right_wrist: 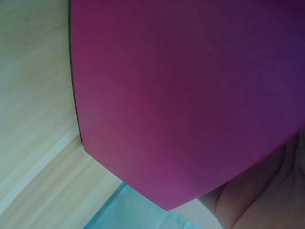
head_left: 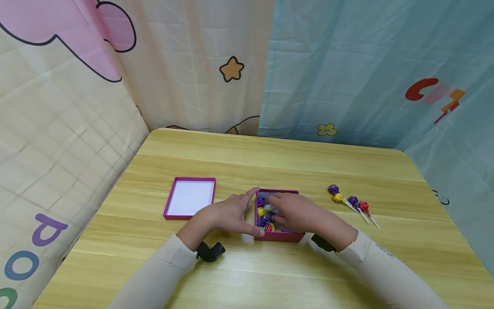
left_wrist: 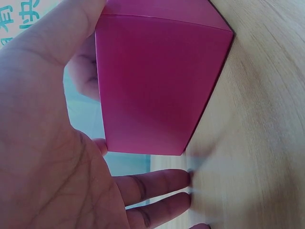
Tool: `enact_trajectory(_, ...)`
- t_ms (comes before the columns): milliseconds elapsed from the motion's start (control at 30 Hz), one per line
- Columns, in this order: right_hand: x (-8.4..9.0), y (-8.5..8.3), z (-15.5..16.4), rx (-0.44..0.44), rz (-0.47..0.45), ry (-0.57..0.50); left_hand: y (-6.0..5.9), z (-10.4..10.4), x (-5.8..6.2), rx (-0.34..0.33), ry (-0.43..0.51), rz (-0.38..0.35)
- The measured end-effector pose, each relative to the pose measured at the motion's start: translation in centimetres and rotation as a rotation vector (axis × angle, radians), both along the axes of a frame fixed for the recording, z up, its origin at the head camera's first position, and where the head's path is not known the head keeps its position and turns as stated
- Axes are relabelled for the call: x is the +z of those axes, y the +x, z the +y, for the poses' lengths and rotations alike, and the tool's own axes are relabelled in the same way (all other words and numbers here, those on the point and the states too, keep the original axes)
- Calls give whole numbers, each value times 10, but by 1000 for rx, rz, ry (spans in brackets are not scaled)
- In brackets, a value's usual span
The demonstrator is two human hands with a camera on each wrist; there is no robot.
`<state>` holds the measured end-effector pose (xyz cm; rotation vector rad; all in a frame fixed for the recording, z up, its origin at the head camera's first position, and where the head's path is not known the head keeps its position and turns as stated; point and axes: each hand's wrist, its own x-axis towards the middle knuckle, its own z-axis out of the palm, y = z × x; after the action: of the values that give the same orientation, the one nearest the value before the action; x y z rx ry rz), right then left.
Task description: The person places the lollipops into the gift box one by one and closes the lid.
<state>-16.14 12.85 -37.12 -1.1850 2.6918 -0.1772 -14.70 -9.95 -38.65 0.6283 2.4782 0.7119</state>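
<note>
Wooden table (head_left: 239,274): magenta box (head_left: 278,235) sits upright, open side up, squarely.

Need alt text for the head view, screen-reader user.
Two hands work at an open magenta box of wrapped lollipops on a wooden table: the left hand steadies its side while the right hand reaches inside. The box lid lies to the left, four loose lollipops to the right.
</note>
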Motion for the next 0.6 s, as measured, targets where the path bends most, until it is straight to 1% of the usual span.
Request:
enact_trajectory(100,3,1,1,-20,3,-36,0,0,0,-4,1,7)
enact_trajectory(200,6,1,2,-58,-9,-43,-1,0,0,-5,2,11)
enact_trajectory(333,6,1,2,-82,-19,3,0,1,2,-1,3,9)
enact_trajectory(433,4,1,2,-80,-19,32,0,1,2,3,4,2)
enact_trajectory(600,-1,0,1,-46,-24,48,1,1,2,8,5,-5)
